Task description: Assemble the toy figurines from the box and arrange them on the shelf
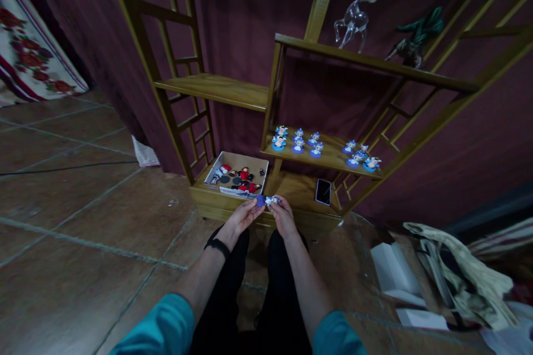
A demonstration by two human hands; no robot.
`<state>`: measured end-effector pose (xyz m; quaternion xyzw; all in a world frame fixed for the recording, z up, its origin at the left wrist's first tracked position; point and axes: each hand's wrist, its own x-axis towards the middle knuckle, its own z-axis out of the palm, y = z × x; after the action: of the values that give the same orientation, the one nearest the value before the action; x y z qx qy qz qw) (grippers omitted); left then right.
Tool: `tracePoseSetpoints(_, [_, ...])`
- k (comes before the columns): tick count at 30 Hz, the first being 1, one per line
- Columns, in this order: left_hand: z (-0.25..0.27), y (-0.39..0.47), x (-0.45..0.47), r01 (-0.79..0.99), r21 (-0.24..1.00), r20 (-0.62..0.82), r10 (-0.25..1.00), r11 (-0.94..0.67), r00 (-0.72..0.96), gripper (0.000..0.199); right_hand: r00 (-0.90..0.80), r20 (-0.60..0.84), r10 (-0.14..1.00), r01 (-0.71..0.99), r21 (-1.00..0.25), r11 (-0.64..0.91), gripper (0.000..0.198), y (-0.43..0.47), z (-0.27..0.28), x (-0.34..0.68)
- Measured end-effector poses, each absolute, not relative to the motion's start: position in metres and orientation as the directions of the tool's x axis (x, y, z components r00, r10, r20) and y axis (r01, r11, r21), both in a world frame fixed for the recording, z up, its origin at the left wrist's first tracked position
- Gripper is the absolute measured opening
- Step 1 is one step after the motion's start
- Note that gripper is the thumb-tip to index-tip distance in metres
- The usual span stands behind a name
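Between the fingers of my left hand (244, 214) is a round purple base (260, 200). My right hand (283, 217) pinches a small white and purple figurine (271, 200), close beside the base; whether the two touch I cannot tell. Just beyond my hands, an open cardboard box (212, 180) on the lowest shelf holds red, black and white figurines (245, 173) and dark round discs (236, 181). On the shelf above stand several small figurines (315, 148) on purple or blue bases, in groups at the left, middle and right.
A phone (323, 192) lies on the lowest shelf at right. The wooden shelf unit (216, 89) carries a clear glass deer (353, 21) and a dark green statuette (416, 39) higher up. White boxes (395, 272) and a cloth bag (462, 266) are on the floor at right.
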<state>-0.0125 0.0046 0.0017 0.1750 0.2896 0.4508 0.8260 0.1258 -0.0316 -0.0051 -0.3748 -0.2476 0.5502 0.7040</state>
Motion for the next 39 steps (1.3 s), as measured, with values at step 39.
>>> tracePoseSetpoints(39, [-0.009, 0.004, -0.01, -0.566, 0.65, -0.265, 0.849, 0.508, 0.457, 0.012, 0.282, -0.012, 0.959, -0.422, -0.899, 0.113, 0.035, -0.029, -0.013, 0.123])
